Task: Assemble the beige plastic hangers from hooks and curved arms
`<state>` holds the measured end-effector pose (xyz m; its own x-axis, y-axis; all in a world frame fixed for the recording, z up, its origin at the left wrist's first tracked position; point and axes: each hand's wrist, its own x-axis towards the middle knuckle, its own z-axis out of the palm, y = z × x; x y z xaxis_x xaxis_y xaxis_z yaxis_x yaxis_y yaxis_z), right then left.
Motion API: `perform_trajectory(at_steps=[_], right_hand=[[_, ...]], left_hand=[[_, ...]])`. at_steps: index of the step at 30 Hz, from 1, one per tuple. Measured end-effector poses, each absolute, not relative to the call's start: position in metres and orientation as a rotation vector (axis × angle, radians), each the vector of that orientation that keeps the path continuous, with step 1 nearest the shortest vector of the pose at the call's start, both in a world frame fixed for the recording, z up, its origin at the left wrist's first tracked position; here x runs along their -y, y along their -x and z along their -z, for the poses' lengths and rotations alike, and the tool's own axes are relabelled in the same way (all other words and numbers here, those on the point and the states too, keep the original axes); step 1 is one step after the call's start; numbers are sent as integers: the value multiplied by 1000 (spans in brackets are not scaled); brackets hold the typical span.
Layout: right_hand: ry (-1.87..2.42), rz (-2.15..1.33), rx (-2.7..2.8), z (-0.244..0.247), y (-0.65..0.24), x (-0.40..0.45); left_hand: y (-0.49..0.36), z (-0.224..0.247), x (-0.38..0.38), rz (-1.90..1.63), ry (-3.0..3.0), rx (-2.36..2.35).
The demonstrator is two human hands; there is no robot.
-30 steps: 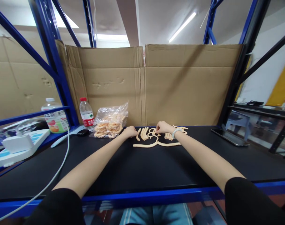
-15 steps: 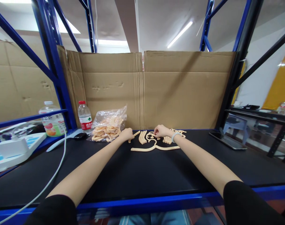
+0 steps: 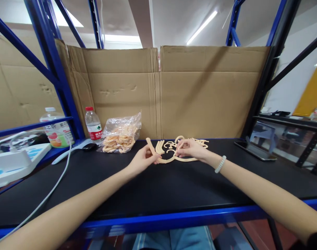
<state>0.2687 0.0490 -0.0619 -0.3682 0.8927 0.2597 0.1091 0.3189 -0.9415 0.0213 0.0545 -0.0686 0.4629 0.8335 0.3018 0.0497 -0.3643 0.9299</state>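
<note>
My left hand (image 3: 143, 159) is closed round a beige strip-like hanger arm (image 3: 151, 146) that slants up from its fingers. My right hand (image 3: 188, 147) is pinched, and a curved beige hook (image 3: 179, 137) rises from behind its fingertips. Just in front of the two hands lies a beige hanger (image 3: 166, 161), flat on the black table, its curl pointing away from me; part of it is hidden by the hands. Between the hands are several slim beige strips (image 3: 160, 147) side by side and some small curled beige pieces (image 3: 170, 144).
A clear plastic bag (image 3: 122, 133) full of beige pieces stands on the left, by a red-capped bottle (image 3: 93, 124). A white cable (image 3: 59, 191) crosses the table's left side. A phone (image 3: 255, 150) lies at the right. Cardboard (image 3: 213, 100) closes the back.
My left hand has moved nearer and to the right, now holding up the strip. My right hand has shifted right and nearer, and a hook now shows at its fingertips. The view has tilted slightly.
</note>
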Motion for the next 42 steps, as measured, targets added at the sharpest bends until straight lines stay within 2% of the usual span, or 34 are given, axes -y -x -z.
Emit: perform_trajectory(at_steps=[4,22,35,42], right_hand=[[901,-1366,1525,82,-262,-25],[745,-1700,1519,84,-253,-6],[835,-1593,1498,85,-246,-3],[850,-1413,1554,88,-238,-1]], left_hand=[[-30,81,-39,-1047,-1732,-607],[-29,78,-20,-982,-2074,-559],[-31,77,-14,-1035,-2288,-597],[-32,79,-13,-1054,-2187,-606]])
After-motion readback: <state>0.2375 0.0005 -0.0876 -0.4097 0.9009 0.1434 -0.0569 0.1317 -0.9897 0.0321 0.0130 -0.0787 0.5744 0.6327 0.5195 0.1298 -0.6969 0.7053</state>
